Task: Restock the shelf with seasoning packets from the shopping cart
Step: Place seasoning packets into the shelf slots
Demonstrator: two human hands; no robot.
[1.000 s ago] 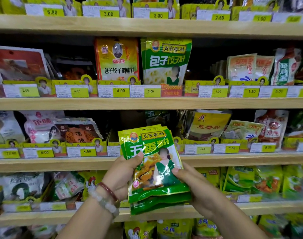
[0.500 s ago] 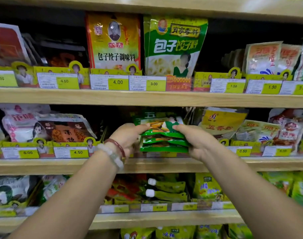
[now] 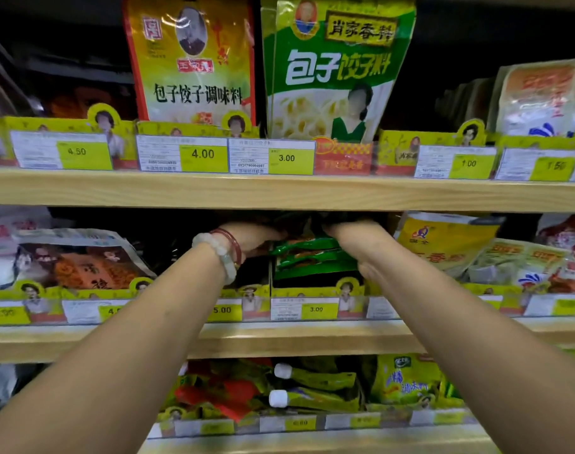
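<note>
Seasoning packets [image 3: 312,257] sit between both hands [image 3: 256,239] [image 3: 355,240], fingers and grip hidden in shelf [image 3: 279,191] shadow.

Both bare forearms reach up and forward, converging as they go. The left hand [image 3: 251,239] sits turned inward, its fingers lost in shadow past the knuckles — two bracelets ring that wrist, one of pale beads, one thin and red. The right hand [image 3: 355,244] mirrors it from the other side, palm facing in, fingers curled forward out of sight. The hands stand close together — whether the fingers grip anything cannot be made out.
</note>
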